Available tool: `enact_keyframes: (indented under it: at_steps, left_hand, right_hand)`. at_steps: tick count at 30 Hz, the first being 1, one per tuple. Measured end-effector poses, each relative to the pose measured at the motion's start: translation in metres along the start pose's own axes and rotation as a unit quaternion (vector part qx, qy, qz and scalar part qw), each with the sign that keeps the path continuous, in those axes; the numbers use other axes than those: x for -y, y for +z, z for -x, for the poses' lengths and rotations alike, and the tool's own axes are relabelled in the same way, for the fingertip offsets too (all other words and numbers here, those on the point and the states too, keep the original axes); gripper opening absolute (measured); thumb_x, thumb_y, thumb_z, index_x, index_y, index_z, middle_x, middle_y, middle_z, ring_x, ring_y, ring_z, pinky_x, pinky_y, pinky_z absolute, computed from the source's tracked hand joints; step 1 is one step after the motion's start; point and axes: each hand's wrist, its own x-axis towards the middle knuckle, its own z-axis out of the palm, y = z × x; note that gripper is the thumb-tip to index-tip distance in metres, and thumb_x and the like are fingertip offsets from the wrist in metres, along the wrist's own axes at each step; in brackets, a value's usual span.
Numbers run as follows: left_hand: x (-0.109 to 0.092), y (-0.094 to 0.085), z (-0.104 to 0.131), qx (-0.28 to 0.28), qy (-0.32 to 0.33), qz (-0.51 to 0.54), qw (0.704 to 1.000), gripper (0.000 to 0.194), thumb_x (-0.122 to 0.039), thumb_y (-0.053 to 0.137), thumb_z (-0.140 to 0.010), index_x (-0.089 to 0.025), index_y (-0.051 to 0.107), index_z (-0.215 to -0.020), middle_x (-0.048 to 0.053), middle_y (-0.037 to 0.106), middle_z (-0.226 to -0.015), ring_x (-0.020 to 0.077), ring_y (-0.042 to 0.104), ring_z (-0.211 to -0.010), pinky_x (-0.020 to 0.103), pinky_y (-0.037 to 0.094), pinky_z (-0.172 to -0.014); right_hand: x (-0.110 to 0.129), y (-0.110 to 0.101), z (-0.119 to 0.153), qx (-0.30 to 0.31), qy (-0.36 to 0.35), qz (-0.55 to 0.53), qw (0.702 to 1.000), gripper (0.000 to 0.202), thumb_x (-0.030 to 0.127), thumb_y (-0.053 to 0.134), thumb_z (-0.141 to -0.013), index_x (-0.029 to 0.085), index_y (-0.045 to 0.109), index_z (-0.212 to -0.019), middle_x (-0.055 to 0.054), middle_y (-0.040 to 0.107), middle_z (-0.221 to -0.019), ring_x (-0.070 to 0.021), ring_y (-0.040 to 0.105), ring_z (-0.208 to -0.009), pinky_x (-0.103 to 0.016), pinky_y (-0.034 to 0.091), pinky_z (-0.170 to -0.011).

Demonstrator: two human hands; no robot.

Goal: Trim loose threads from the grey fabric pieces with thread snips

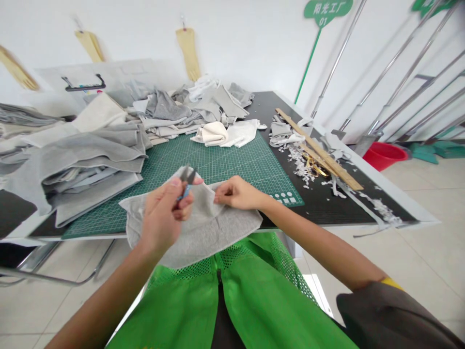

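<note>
Small blue-handled snips (186, 190) are held in my left hand (163, 211), their dark blades pointing up and slightly blurred. My right hand (238, 193) pinches the upper edge of a light grey cloth (203, 232). That cloth lies over the front edge of the table and hangs down towards my green vest. Beneath it is a green cutting mat (218, 162) with a white grid. My left hand is in front of the cloth's left part, with the snips just left of the pinched edge.
Folded grey cloths (98, 150) are stacked at the left, and a cloth pile (170, 109) stands at the back. Wooden strips (323, 155), gold scissors (317, 168) and scraps lie right. A red bucket (385, 155) is on the floor.
</note>
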Motion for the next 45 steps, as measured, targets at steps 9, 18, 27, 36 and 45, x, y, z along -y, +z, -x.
enact_keyframes:
  at_steps: [9, 18, 27, 36, 45]
  left_hand:
    - [-0.038, -0.026, 0.012, 0.014, -0.006, -0.016, 1.0, 0.03, -0.045, 0.055, -0.091, -0.02, 0.069, -0.097, -0.004, 0.034, -0.059, 0.0058, 0.017, -0.047, 0.024, 0.011, -0.042]
    - [-0.011, -0.024, 0.006, 0.086, -0.021, -0.083, 0.993, 0.04, -0.053, 0.059, -0.09, -0.02, 0.071, -0.109, -0.004, 0.035, -0.062, 0.0062, 0.021, -0.049, 0.023, 0.012, -0.045]
    - [-0.003, -0.006, 0.004, 0.037, 0.091, -0.365, 0.926, 0.039, -0.042, 0.066, -0.085, -0.023, 0.067, -0.119, -0.007, 0.038, -0.061, 0.01, 0.036, -0.053, 0.022, 0.032, -0.052]
    - [-0.009, -0.005, 0.009, 0.044, 0.127, -0.422, 0.897, 0.042, -0.046, 0.041, -0.1, -0.023, 0.066, -0.125, 0.003, 0.071, -0.1, 0.0204, 0.064, -0.09, 0.031, 0.047, -0.08]
    - [0.0, -0.004, 0.015, 0.002, 0.176, -0.625, 0.76, 0.048, -0.046, 0.031, -0.104, -0.023, 0.062, -0.132, 0.008, 0.073, -0.113, 0.029, 0.068, -0.1, 0.036, 0.045, -0.077]
  right_hand:
    - [0.003, -0.005, 0.001, -0.079, 0.007, -0.01, 0.997, 0.034, 0.043, 0.082, -0.071, 0.012, 0.077, -0.084, -0.007, 0.076, -0.08, -0.0135, 0.064, -0.069, -0.028, 0.048, -0.068]
    - [0.011, -0.006, 0.004, -0.047, 0.007, -0.035, 0.998, 0.033, 0.042, 0.082, -0.072, 0.014, 0.079, -0.089, -0.006, 0.078, -0.083, -0.0144, 0.067, -0.074, -0.029, 0.052, -0.074]
    - [0.013, -0.009, 0.005, -0.025, -0.003, -0.032, 0.999, 0.032, 0.041, 0.082, -0.072, 0.014, 0.08, -0.091, -0.005, 0.077, -0.083, -0.0126, 0.065, -0.071, -0.025, 0.05, -0.07]
    - [0.013, -0.008, 0.005, -0.026, -0.008, -0.032, 0.999, 0.035, 0.044, 0.081, -0.072, 0.014, 0.08, -0.091, -0.005, 0.077, -0.083, -0.0137, 0.066, -0.073, -0.027, 0.052, -0.072]
    - [0.011, -0.006, 0.005, -0.048, 0.002, -0.055, 0.997, 0.033, 0.041, 0.082, -0.073, 0.014, 0.08, -0.09, -0.005, 0.077, -0.08, -0.0138, 0.068, -0.073, -0.027, 0.053, -0.074]
